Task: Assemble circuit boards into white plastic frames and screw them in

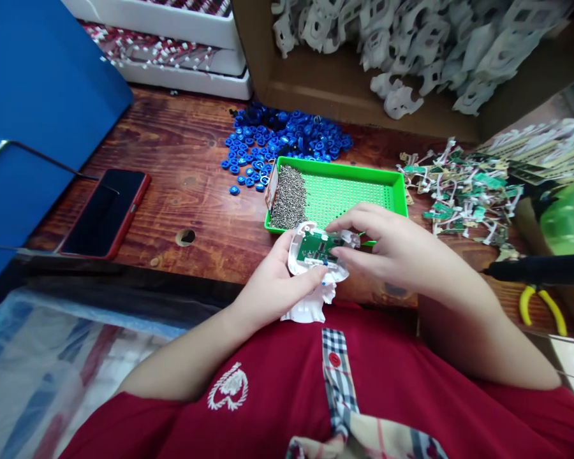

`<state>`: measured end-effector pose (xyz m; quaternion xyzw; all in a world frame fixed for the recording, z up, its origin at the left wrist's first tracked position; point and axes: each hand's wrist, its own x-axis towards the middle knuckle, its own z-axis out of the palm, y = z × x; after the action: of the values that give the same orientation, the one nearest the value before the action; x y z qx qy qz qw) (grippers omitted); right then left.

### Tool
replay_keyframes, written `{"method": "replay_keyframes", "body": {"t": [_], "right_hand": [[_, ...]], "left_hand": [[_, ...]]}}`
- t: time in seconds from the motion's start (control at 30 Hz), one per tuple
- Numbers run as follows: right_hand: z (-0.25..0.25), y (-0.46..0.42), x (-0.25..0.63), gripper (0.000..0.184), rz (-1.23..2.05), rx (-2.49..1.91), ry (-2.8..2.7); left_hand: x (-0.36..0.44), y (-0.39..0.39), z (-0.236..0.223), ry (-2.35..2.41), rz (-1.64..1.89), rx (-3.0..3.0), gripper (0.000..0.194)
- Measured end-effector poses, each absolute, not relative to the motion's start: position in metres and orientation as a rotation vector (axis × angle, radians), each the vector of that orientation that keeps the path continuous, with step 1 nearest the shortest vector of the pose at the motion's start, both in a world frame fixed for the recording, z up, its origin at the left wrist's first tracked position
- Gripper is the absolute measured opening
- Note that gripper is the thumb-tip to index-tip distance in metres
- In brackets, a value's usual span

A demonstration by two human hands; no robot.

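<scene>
My left hand (275,280) is closed around a white plastic housing (310,306) with a green circuit board (316,247) seated in it, held just above the table's near edge. My right hand (387,245) comes over from the right, its fingers pinching the board's right end. Directly behind the hands sits a green tray (392,185) with a heap of small metal screws (289,197) at its left end.
A pile of blue round parts (282,140) lies behind the tray. Loose green circuit boards (463,191) are scattered to the right. A cardboard box (325,83) of white housings stands at the back. A red-cased phone (105,213) lies left; yellow-handled pliers (540,306) and a dark tool (540,269) lie right.
</scene>
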<state>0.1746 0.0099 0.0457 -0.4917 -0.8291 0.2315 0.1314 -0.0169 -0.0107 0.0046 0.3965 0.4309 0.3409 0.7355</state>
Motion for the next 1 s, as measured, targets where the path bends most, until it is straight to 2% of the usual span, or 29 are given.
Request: {"method": "replay_keyframes", "body": {"t": [0.17,0.37,0.47,0.57,0.63,0.73,0.83,1.0], "right_hand": [[0.041,0.012,0.168,0.019,0.652,-1.467,-2.301],[0.043,0.008,0.174,0.039,0.854,-1.482,-2.007],[0.042,0.026,0.187,0.031,0.697,-1.644,-1.842],[0.039,0.064,0.198,0.019,0.323,-2.009,-2.004],[0.037,0.096,0.199,0.018,0.252,-2.167,-2.136],[0.034,0.141,0.193,0.018,0.265,-2.188,-2.183],[0.027,0.175,0.183,0.015,0.338,-2.187,-2.231],[0.004,0.199,0.178,0.028,0.449,-2.194,-2.286]], "left_hand": [[-0.015,-0.01,0.003,0.963,0.802,0.842,0.049],[-0.018,-0.005,0.001,0.86,0.847,0.577,0.039],[-0.022,-0.005,0.004,0.798,0.82,0.441,0.031],[-0.027,-0.006,0.005,0.71,0.772,0.373,0.029],[-0.03,-0.007,0.005,0.639,0.762,0.375,0.034],[-0.034,-0.01,0.003,0.567,0.761,0.408,0.04],[-0.04,-0.014,0.0,0.593,0.747,0.425,0.036],[-0.056,-0.019,-0.007,0.676,0.796,0.407,0.036]]}}
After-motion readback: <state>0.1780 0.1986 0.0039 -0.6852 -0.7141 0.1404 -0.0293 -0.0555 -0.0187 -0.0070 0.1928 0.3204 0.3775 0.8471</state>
